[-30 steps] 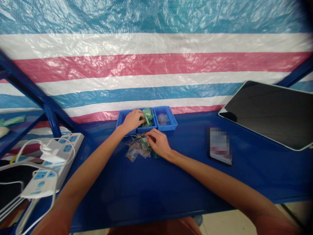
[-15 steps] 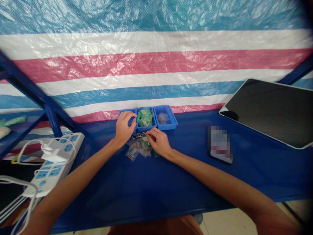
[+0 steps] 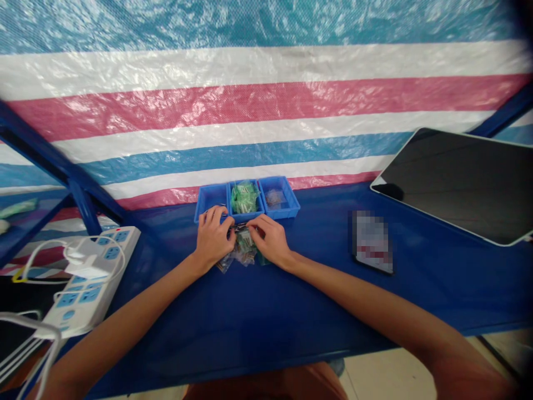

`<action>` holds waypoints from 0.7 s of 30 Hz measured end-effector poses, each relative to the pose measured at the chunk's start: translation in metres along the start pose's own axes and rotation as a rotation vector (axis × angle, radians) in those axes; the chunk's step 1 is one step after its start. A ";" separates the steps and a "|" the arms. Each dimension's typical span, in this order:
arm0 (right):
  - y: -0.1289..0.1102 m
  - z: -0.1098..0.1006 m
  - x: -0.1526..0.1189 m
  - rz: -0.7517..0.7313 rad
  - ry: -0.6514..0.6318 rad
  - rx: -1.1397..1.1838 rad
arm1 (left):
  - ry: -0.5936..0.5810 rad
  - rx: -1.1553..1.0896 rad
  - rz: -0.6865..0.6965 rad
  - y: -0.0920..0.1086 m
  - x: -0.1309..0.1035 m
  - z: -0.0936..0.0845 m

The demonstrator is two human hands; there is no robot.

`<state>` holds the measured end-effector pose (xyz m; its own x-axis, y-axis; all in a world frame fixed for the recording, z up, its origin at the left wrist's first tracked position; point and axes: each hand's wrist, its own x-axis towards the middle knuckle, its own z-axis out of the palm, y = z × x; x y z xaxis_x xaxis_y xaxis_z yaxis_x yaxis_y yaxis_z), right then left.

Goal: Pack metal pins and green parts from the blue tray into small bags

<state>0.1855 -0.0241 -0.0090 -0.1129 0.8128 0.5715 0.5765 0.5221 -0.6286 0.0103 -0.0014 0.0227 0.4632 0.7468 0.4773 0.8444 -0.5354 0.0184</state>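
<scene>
In front of three joined blue bins lies a pile of small clear and green plastic bags [image 3: 245, 253] and loose metal pins. My left hand [image 3: 214, 236] is over the pile's left side, fingers curled down onto it; what its fingertips hold, if anything, is hidden. At the pile's right edge my right hand [image 3: 270, 238] has thumb and forefinger pinched, on something too small to make out. The left bin [image 3: 212, 195] has a few small pieces near its front. Green bags [image 3: 245, 197] fill the middle bin, and clear bags [image 3: 275, 197] lie in the right bin.
On the left is a white power strip [image 3: 89, 294] with a plugged-in charger and cables. A phone-like item [image 3: 372, 244], partly pixelated, lies to the right. Behind it a dark-screened panel [image 3: 462, 186] leans by the striped plastic sheet [image 3: 266, 100]. Blue frame bars [image 3: 85, 205] stand at left.
My left hand has come down from the left bin to the pile, uncovering that bin. My right hand stays at nearly the same place. The view has shifted slightly.
</scene>
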 end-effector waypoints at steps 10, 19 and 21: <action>0.000 0.000 0.000 -0.001 -0.002 0.003 | -0.052 -0.011 0.072 -0.003 -0.001 0.004; 0.001 0.001 0.000 0.008 -0.007 -0.011 | -0.042 -0.050 0.051 -0.003 0.002 0.005; 0.000 0.001 0.001 0.016 0.012 0.008 | -0.004 -0.077 0.048 -0.003 0.003 0.001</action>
<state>0.1848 -0.0235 -0.0091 -0.0939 0.8181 0.5674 0.5718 0.5108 -0.6419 0.0096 0.0033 0.0231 0.5041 0.7210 0.4754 0.7979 -0.5995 0.0632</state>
